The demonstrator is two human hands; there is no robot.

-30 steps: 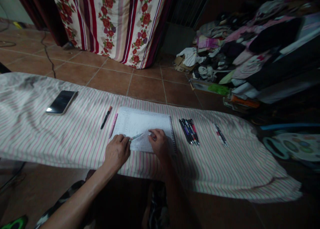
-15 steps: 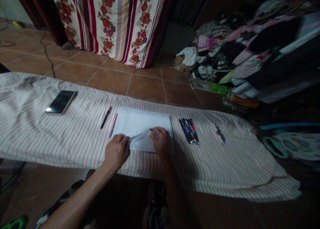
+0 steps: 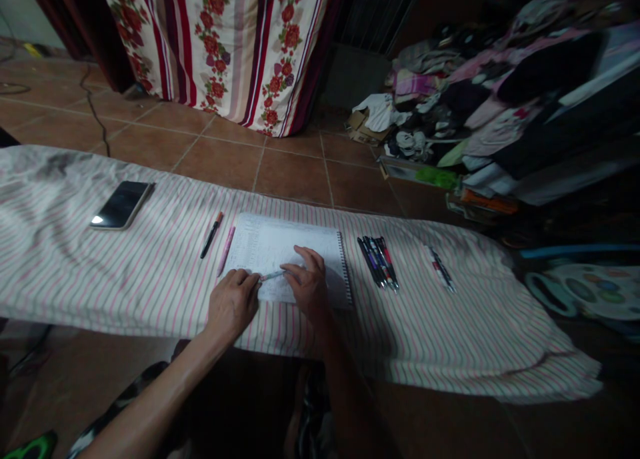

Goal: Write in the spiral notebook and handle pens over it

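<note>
My left hand [image 3: 233, 300] is closed on one end of a slim, pale blue-grey pen [image 3: 271, 275], low over the notebook's near left part. At the pen's other end, my right hand [image 3: 307, 282] pinches with thumb and forefinger while its upper fingers stretch forward. Under both hands lies a spiral notebook [image 3: 300, 235], its open page covered with faint writing and its coil on the right side. A pink pen [image 3: 227, 251] rests along the notebook's left edge. Farther left is a black pen with an orange end [image 3: 212, 235].
Several pens [image 3: 379, 262] lie bunched right of the notebook, and a couple more pens [image 3: 440, 269] sit farther right. A phone [image 3: 123, 205] is at the left on the striped cloth [image 3: 170, 272]. Beyond are a floral curtain [image 3: 215, 45] and heaped clothes [image 3: 480, 92].
My right hand has moved left across the page, from apart from the pen to its right end. My left hand stays put with the pen.
</note>
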